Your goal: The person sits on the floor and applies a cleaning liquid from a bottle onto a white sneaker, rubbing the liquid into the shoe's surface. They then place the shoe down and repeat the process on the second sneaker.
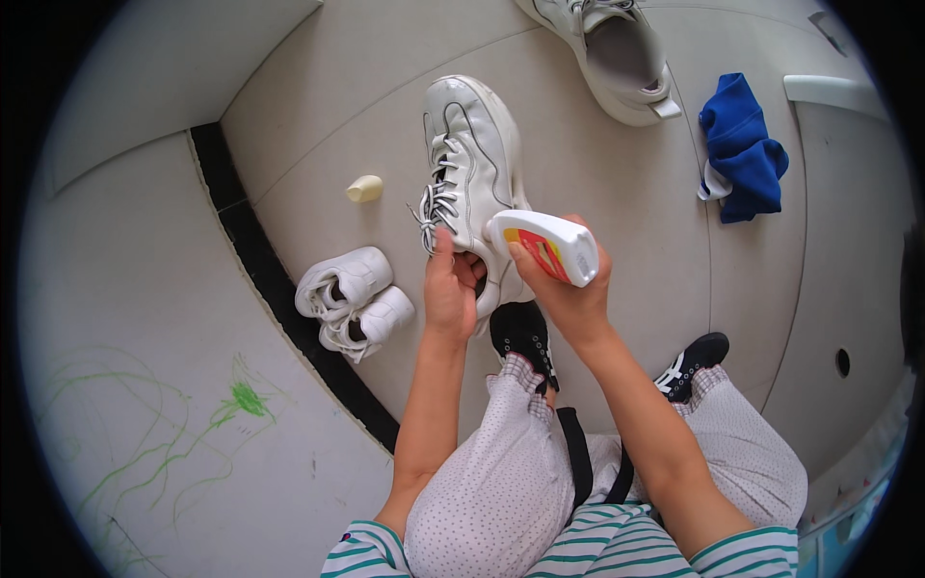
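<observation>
My left hand [449, 292] grips a white lace-up sneaker [473, 155] at its ankle opening, with the fingers inside and the thumb by the tied laces. The shoe's toe points away from me. In my right hand [578, 289] is a white plastic bottle [553, 242] with a red and yellow label, held tilted. Its applicator end meets the shoe's side near the heel; the exact contact is hard to see. A pale yellow cap [365, 188] lies on the floor to the left of the shoe.
A pair of small white shoes [354, 300] sits at the left near a black baseboard [289, 289]. Another white sneaker [614, 61] stands at the top. A crumpled blue cloth [744, 148] lies at the right. A wall with green scribbles [249, 399] borders the left.
</observation>
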A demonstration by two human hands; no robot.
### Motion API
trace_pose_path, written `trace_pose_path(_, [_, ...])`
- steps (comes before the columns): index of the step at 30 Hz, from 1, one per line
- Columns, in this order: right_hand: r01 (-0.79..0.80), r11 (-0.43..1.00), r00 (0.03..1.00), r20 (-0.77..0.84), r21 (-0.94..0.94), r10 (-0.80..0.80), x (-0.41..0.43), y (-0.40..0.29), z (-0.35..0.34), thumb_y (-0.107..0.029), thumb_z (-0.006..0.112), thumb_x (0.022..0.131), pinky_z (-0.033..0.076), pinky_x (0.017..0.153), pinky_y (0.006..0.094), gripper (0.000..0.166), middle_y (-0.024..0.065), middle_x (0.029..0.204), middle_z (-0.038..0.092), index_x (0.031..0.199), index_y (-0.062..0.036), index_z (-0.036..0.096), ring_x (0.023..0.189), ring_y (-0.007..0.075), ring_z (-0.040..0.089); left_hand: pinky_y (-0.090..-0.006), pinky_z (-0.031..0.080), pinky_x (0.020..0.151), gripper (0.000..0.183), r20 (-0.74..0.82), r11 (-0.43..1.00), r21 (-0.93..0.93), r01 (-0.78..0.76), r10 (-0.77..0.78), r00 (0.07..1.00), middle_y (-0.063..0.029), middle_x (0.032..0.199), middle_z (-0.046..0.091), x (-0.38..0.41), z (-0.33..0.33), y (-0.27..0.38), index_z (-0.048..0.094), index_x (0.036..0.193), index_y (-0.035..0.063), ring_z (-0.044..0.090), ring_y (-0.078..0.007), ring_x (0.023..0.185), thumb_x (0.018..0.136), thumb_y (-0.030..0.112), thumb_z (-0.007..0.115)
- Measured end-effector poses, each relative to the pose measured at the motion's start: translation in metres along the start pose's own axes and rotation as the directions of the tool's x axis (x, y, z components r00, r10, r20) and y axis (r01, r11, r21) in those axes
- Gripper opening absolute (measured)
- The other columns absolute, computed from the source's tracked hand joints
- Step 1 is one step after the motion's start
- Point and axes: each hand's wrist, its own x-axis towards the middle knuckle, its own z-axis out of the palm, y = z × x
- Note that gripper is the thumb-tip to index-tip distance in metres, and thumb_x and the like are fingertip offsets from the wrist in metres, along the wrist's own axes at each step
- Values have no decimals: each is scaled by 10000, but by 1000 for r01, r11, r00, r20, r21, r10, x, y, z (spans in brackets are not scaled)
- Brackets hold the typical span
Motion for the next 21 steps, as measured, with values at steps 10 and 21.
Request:
trace_pose_path(10, [164,986,986,4,1,-164,22,-6,9,-85,762,718,501,606,284,218,83,770,644,865,5,628,667,175,641,-313,512,777,370,-17,982,183,-55,60,998,-61,1034,623,1,2,-4,550,1141,31,612,-155,904,962,351,502])
trace_pose_path(21, [173,980,984,67,-96,-167,12,-14,1,-76,754,741,484,578,275,191,64,733,602,884,-1,653,657,152,631,-322,526,813,369,-5,966,253,-62,66,998,-89,1074,642,0,-2,1,543,1160,5,640,-173,935,975,316,476])
